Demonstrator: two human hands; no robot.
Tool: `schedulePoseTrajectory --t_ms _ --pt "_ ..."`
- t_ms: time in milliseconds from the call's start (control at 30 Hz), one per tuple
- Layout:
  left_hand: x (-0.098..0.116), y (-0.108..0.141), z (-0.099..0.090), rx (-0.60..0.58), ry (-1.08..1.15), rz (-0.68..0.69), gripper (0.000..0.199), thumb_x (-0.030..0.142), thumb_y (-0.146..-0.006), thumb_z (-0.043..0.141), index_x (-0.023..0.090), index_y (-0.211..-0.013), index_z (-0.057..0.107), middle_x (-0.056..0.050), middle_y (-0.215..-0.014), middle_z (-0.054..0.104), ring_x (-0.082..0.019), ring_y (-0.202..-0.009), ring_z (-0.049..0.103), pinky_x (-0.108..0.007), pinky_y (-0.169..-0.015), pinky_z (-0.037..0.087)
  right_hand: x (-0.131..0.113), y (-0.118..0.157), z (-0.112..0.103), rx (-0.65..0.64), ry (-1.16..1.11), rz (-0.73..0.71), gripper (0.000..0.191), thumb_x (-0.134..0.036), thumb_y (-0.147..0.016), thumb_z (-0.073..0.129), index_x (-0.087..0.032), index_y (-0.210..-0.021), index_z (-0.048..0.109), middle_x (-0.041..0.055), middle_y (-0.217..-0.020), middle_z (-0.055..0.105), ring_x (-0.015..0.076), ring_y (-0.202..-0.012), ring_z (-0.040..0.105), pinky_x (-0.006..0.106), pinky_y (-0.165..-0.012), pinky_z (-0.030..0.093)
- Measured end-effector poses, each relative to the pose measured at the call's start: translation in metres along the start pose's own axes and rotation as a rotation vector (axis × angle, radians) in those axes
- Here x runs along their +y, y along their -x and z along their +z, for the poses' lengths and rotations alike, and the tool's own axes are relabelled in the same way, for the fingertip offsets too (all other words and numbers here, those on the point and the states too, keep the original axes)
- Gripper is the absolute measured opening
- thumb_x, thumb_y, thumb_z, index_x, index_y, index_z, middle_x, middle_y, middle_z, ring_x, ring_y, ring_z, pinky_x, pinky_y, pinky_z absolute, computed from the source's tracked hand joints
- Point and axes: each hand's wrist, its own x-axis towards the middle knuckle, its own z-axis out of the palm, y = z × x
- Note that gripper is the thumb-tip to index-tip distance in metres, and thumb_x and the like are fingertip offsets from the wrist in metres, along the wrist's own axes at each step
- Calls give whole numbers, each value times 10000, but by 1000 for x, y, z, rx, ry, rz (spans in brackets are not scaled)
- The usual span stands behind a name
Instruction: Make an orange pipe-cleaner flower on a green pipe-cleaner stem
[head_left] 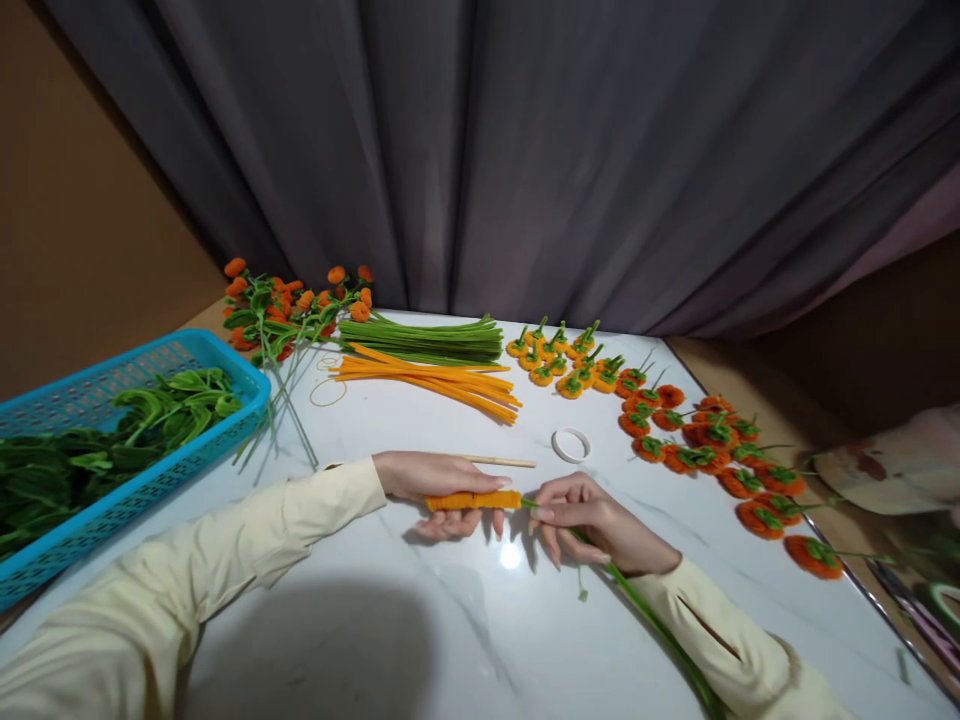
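My left hand (442,478) holds an orange fuzzy roll (474,501) lengthwise between its thumb and fingers, above the white table. A green stem comes out of the roll's right end. My right hand (592,522) pinches this stem close to the roll. More green stems (660,627) pass under my right hand and run down toward the lower right, beside the sleeve. Just behind my hands lie a thin wooden stick (502,461) and a white ring (571,445), which looks like a roll of tape.
A blue basket (259,395) of green leaves stands left. Farther back lie orange flowers (277,310), green strips (424,340) and orange strips (427,378). Yellow-orange heads (570,384) and red-orange heads (757,518) spread along the right. Scissors (911,605) lie at the right edge.
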Motion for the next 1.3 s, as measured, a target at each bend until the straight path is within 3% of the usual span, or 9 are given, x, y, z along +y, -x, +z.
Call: schedulePoseTrajectory --t_ms 167,533,767,1300 --pt "-1 1 0 -16 27 -1 377 525 -848 506 154 -785 541 81 -449 294 -23 -280 154 -138 -271 98 2 1 -3 -22 25 -1 255 -316 -770 640 -63 -756 671 83 -535 656 12 -228 290 177 -292 132" --pt "-3 -5 8 57 87 28 406 546 -779 596 149 -738 517 84 -468 295 -9 -319 154 -122 -292 126 -3 0 5 22 61 28 265 -325 -765 643 -62 -732 652 78 -530 648 6 -239 281 175 -303 134" --pt "0 -3 2 53 151 -1 391 523 -791 594 150 -714 503 87 -461 288 -11 -313 146 -121 -279 112 4 0 -3 -14 35 -17 290 -351 -785 630 -65 -751 655 73 -530 654 30 -230 349 175 -281 157" --pt "1 -6 6 66 75 18 410 549 -775 599 147 -731 530 84 -468 283 -9 -313 161 -123 -292 125 1 -1 3 32 46 5 247 -309 -785 634 -69 -729 645 42 -496 617 6 -245 290 157 -294 150"
